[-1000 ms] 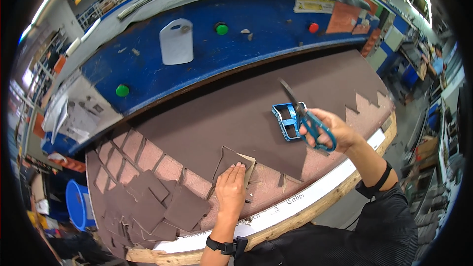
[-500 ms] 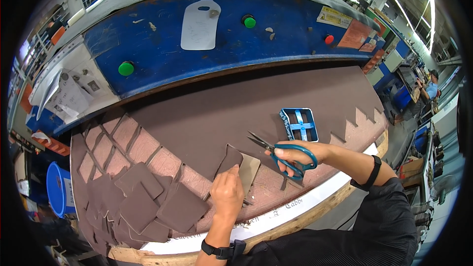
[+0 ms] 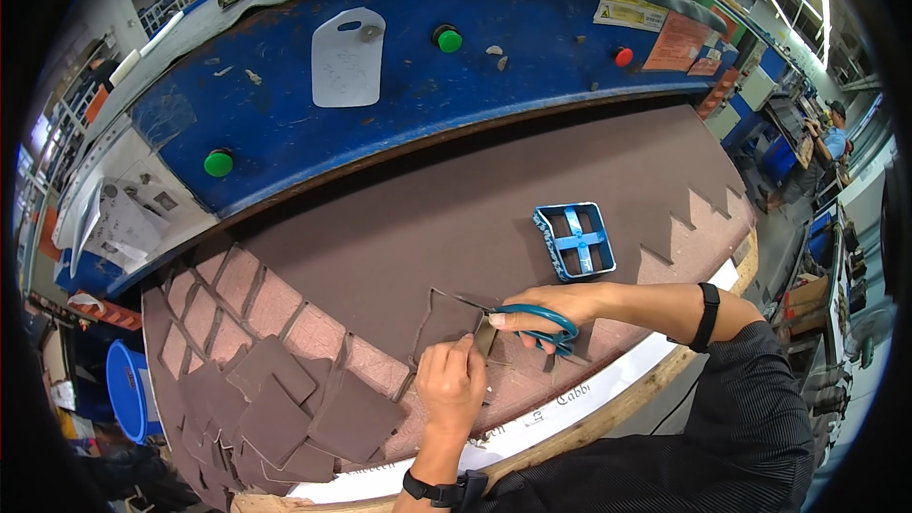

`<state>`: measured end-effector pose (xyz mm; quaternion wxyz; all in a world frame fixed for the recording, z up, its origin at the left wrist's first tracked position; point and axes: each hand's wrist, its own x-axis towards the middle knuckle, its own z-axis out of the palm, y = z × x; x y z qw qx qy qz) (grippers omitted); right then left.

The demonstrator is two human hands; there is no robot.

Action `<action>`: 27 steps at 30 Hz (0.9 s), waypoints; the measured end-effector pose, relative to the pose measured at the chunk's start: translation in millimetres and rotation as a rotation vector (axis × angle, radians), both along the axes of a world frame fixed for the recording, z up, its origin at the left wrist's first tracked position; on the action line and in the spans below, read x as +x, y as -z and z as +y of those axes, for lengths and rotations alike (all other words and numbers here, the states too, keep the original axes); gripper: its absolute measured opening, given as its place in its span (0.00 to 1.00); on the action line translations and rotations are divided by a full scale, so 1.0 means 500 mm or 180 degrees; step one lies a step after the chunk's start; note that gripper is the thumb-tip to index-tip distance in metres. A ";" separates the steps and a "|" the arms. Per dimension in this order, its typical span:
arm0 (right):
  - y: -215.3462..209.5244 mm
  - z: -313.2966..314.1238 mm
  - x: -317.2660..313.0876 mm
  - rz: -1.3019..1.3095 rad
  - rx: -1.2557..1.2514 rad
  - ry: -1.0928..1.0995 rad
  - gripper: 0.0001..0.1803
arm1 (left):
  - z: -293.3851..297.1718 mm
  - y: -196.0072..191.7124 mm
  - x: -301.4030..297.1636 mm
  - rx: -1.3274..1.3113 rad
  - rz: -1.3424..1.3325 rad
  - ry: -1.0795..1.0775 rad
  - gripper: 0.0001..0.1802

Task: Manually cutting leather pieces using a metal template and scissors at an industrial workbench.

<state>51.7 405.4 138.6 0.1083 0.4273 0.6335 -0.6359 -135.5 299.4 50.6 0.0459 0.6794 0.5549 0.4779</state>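
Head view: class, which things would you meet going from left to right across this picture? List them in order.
Blue bucket → pile of cut brown pieces → left hand → blue frame with a cross inside → black band on the right arm → distant person in blue.

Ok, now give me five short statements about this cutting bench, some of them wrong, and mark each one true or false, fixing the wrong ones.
1. The right hand holds teal-handled scissors. True.
2. Loose brown pieces lie overlapping to the left of the left hand. True.
3. The left hand is holding up the blue frame. False: the blue frame lies on the brown sheet, in neither hand.
4. The blue bin is at the right edge of the view. False: the blue bin is at the left.
5. A black strap shows on each arm. True.
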 end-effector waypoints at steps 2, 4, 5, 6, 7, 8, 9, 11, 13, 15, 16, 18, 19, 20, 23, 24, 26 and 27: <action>0.002 0.002 -0.009 0.0042 -0.0043 0.0044 0.37 | 0.000 -0.004 0.005 -0.0021 -0.0036 -0.0005 0.11; 0.003 0.003 -0.020 0.0017 -0.0121 0.0175 0.37 | -0.002 -0.002 0.000 -0.0043 -0.0072 -0.0015 0.11; 0.003 0.005 -0.024 0.0020 -0.0122 0.0172 0.37 | -0.002 0.002 -0.001 -0.0027 -0.0077 -0.0003 0.11; 0.002 0.007 -0.027 0.0044 -0.0106 0.0208 0.37 | -0.002 0.005 -0.003 -0.0011 -0.0081 0.0009 0.11; 0.001 0.008 -0.030 0.0067 -0.0091 0.0245 0.36 | -0.002 0.007 -0.005 -0.0013 -0.0078 0.0007 0.11; 0.000 0.008 -0.036 0.0064 -0.0092 0.0243 0.36 | -0.003 0.008 -0.010 0.0009 -0.0057 0.0016 0.11; -0.002 0.007 -0.041 0.0074 -0.0017 0.0241 0.37 | -0.004 0.010 -0.013 0.0030 -0.0035 0.0026 0.12; 0.000 0.009 -0.048 0.0082 0.0058 0.0241 0.37 | -0.008 0.016 -0.017 -0.0054 -0.0026 0.0047 0.13; 0.004 0.010 -0.051 -0.0022 0.0150 0.0201 0.36 | -0.009 0.015 -0.017 -0.0137 -0.0017 0.0071 0.14; 0.009 0.008 -0.052 -0.0021 0.0234 0.0189 0.36 | -0.009 0.004 -0.017 -0.0378 0.0103 0.0077 0.18; 0.010 0.007 -0.052 -0.0019 0.0324 0.0182 0.35 | -0.006 -0.005 -0.016 -0.0383 0.0102 0.0074 0.18; 0.009 0.010 -0.054 -0.0080 0.0399 0.0097 0.35 | 0.002 -0.019 -0.013 -0.0452 0.0537 -0.0119 0.22; 0.010 0.011 -0.054 -0.0138 0.0476 0.0009 0.35 | 0.003 -0.013 -0.011 -0.0454 0.0534 -0.0113 0.22; 0.012 0.012 -0.054 -0.0138 0.0475 0.0011 0.35 | 0.003 -0.003 -0.011 -0.0569 0.0710 -0.0133 0.21; 0.022 0.015 -0.053 -0.0141 0.0531 0.0003 0.35 | 0.002 0.015 -0.010 -0.0704 0.0936 -0.0099 0.20; 0.024 0.015 -0.053 -0.0063 0.0586 0.0034 0.38 | 0.002 0.020 -0.010 -0.0723 0.0987 -0.0048 0.19; 0.030 0.016 -0.052 0.0011 0.0639 0.0070 0.41 | 0.003 0.028 -0.009 -0.0682 0.0979 -0.0070 0.18; 0.034 0.016 -0.051 0.0036 0.0721 0.0038 0.41 | 0.003 0.030 -0.008 -0.0641 0.0972 -0.0095 0.17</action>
